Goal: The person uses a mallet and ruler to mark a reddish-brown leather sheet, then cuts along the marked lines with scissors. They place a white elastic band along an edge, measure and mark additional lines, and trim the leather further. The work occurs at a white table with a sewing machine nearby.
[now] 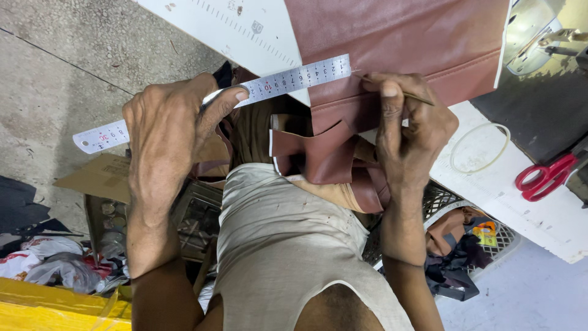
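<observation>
left hand [168, 144] covering ruler [288, 78], leather [392, 43] cropped

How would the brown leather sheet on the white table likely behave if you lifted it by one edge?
The brown leather sheet would probably flop rather than stay flat: its cut strips already droop and curl off the white table edge. It looks thin, so likely light. Its smooth sheen suggests it may slide under the steel ruler.

Red scissors [545, 176], clear ring [479, 148], cardboard [98, 178], yellow sheet [55, 306].
</observation>
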